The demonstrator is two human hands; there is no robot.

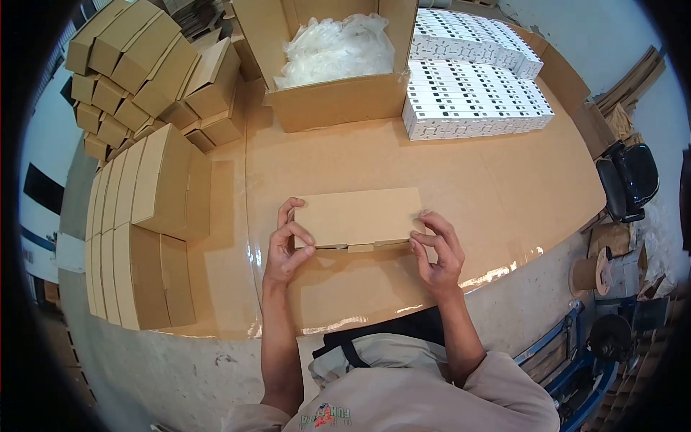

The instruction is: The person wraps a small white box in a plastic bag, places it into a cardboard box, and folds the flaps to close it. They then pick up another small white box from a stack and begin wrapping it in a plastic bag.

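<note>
A long, flat brown cardboard box (358,216) lies on the cardboard-covered table in front of me, its lid down. A small tab (360,248) shows at the middle of its front edge, beside a narrow dark gap under the lid. My left hand (289,241) grips the left end, with the thumb at the front corner and a finger curled round the side. At the opposite end, my right hand (438,250) pinches the front right corner between thumb and fingers. What is inside the box is hidden.
Closed brown boxes (155,180) stand in rows at the left, with more stacked boxes (133,61) behind. An open carton (338,104) holds clear plastic bags (337,47). White printed boxes (475,101) are stacked at the back right. A black chair (633,180) stands beyond the table.
</note>
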